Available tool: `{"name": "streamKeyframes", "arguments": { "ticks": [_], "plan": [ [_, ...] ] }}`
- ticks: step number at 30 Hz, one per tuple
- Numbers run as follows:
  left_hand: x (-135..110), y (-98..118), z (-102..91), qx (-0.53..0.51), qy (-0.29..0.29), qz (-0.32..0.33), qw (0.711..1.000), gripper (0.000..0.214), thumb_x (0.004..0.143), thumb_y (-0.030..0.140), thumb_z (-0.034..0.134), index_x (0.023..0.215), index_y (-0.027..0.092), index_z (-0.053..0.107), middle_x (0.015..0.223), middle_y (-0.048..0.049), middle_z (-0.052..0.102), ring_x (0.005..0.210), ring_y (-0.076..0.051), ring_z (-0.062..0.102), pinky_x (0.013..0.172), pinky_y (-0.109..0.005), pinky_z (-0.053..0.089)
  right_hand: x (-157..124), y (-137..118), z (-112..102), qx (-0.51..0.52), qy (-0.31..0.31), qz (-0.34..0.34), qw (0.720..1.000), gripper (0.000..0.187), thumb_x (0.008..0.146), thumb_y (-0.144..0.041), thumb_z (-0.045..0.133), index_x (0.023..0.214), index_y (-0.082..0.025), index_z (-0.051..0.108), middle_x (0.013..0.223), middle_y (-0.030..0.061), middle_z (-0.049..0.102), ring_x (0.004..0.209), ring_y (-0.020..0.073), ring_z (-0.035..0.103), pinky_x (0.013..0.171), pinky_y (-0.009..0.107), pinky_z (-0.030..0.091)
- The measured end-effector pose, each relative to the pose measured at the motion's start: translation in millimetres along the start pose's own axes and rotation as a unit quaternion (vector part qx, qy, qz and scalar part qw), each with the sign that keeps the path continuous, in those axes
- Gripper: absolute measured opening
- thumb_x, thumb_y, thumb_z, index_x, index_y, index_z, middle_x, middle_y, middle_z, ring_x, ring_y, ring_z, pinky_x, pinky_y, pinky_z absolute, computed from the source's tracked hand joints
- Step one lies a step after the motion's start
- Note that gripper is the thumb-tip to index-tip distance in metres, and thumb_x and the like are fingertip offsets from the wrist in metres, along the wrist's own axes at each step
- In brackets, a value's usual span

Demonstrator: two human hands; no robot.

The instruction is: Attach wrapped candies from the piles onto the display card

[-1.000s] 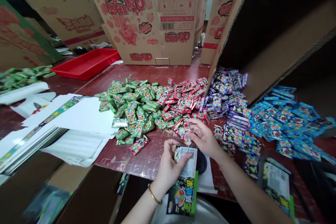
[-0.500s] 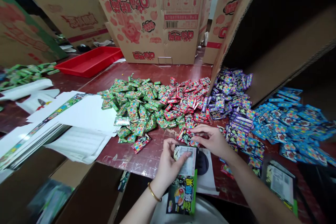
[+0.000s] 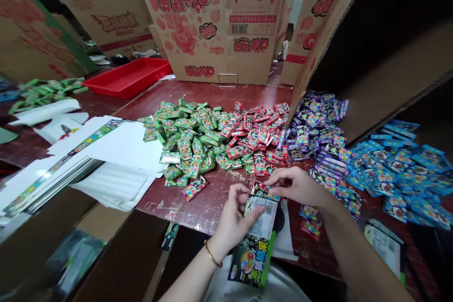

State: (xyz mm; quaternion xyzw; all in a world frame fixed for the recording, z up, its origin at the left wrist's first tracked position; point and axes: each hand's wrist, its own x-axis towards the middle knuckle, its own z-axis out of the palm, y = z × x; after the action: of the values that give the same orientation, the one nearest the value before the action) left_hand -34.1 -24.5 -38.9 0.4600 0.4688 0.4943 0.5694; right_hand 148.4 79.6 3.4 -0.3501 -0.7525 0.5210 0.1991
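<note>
Sachets of candy passed from our right hand (image 3: 300, 186) into the open bag (image 3: 255, 240) our left hand (image 3: 235, 217) gripped at its mouth, over the counter (image 3: 208, 207) edge.
We judged the red sachet (image 3: 264, 191), pinched in our fingertips, light, slick and crinkly; best gripped by its edges.

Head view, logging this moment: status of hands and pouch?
Left hand holds pouch upright. Right hand pinches red packet at pouch mouth. Nothing between.

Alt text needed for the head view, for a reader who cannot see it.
The left hand holds an open pouch while the right hand brings a red packet to its mouth, before green, red, purple and blue packet piles.
</note>
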Motion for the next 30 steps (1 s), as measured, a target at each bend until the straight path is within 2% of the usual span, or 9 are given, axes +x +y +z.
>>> {"name": "streamKeyframes", "arguments": {
  "ticks": [3,6,9,13,15,18,21,25,30],
  "plan": [
    [0.8,1.5,-2.7,0.026,0.007,0.012,1.000,0.039,0.080,0.026,0.067,0.098,0.024,0.033,0.070,0.0082,0.046,0.059,-0.007,0.047,0.055,-0.016,0.038,0.3,3.2,3.9,-0.002,-0.013,-0.037,0.999,0.018,0.075,-0.032,0.072,0.087,-0.019,0.073,0.093,0.0066,0.061,0.088,0.0177,0.059,0.081,0.031,0.046],
    [0.2,4.4,-12.5,0.056,0.021,0.037,0.997,0.041,0.083,0.025,0.064,0.112,0.025,0.036,0.085,0.0031,0.055,0.072,-0.010,0.053,0.065,-0.020,0.042,2.6,13.4,16.8,0.009,0.026,-0.052,0.998,0.019,0.074,-0.036,0.073,0.074,-0.017,0.072,0.099,0.0075,0.056,0.096,0.0184,0.056,0.087,0.031,0.044],
    [-4.3,2.7,-30.5,0.138,0.045,0.027,0.989,0.019,0.083,0.030,0.062,0.094,0.019,0.051,0.079,0.0005,0.055,0.070,-0.011,0.050,0.064,-0.020,0.040,19.1,21.6,34.3,0.035,-0.030,-0.068,0.997,0.026,0.078,-0.036,0.068,0.063,-0.015,0.066,0.092,0.0069,0.061,0.086,0.0162,0.060,0.077,0.028,0.047],
    [-15.5,-4.0,-55.1,0.132,0.094,-0.016,0.987,0.026,0.082,0.035,0.062,0.074,0.017,0.045,0.062,0.0046,0.043,0.057,-0.009,0.039,0.053,-0.019,0.033,83.3,18.7,67.0,-0.059,0.005,-0.121,0.991,0.032,0.089,-0.032,0.053,0.065,-0.014,0.063,0.081,0.0068,0.063,0.074,0.0145,0.060,0.069,0.028,0.048],
    [-21.6,-6.0,-63.1,0.103,0.123,-0.016,0.987,0.028,0.081,0.036,0.063,0.076,0.018,0.043,0.065,0.0044,0.045,0.058,-0.009,0.040,0.053,-0.019,0.034,126.6,13.2,89.7,-0.131,0.051,-0.149,0.979,0.014,0.084,-0.023,0.059,0.091,-0.012,0.064,0.096,0.0103,0.063,0.085,0.0177,0.060,0.075,0.031,0.049],
    [-29.8,-8.0,-71.1,0.076,0.165,-0.008,0.983,0.029,0.080,0.036,0.065,0.081,0.019,0.042,0.073,0.0031,0.049,0.065,-0.010,0.045,0.058,-0.020,0.039,180.6,6.3,125.1,-0.171,-0.009,-0.208,0.963,0.057,0.062,-0.001,0.070,0.116,-0.018,0.058,0.130,0.0113,0.050,0.122,0.0250,0.044,0.101,0.041,0.036],
    [-35.7,-12.5,-77.7,0.066,0.192,-0.007,0.979,0.028,0.080,0.035,0.065,0.084,0.019,0.042,0.076,0.0026,0.050,0.069,-0.012,0.048,0.061,-0.021,0.041,206.2,6.1,146.6,-0.197,-0.070,-0.247,0.946,0.058,0.055,0.007,0.065,0.107,-0.019,0.063,0.135,0.0105,0.047,0.126,0.0287,0.040,0.106,0.047,0.027],
    [-35.3,-18.4,-81.4,0.074,0.211,-0.003,0.975,0.028,0.080,0.035,0.065,0.087,0.019,0.043,0.077,0.0023,0.051,0.071,-0.012,0.049,0.063,-0.022,0.042,203.4,16.4,137.6,-0.177,-0.042,-0.235,0.955,0.033,0.065,0.001,0.060,0.093,-0.016,0.064,0.110,0.0087,0.061,0.108,0.0255,0.053,0.097,0.042,0.036],
    [-19.5,-15.3,-72.1,0.045,0.197,-0.007,0.979,0.029,0.077,0.034,0.068,0.090,0.019,0.046,0.077,0.0022,0.054,0.069,-0.012,0.052,0.061,-0.021,0.043,160.7,30.6,78.5,-0.101,0.081,-0.144,0.981,0.017,0.082,-0.030,0.060,0.090,-0.016,0.055,0.080,0.0026,0.061,0.073,0.0174,0.059,0.066,0.028,0.047]
  ]
}}
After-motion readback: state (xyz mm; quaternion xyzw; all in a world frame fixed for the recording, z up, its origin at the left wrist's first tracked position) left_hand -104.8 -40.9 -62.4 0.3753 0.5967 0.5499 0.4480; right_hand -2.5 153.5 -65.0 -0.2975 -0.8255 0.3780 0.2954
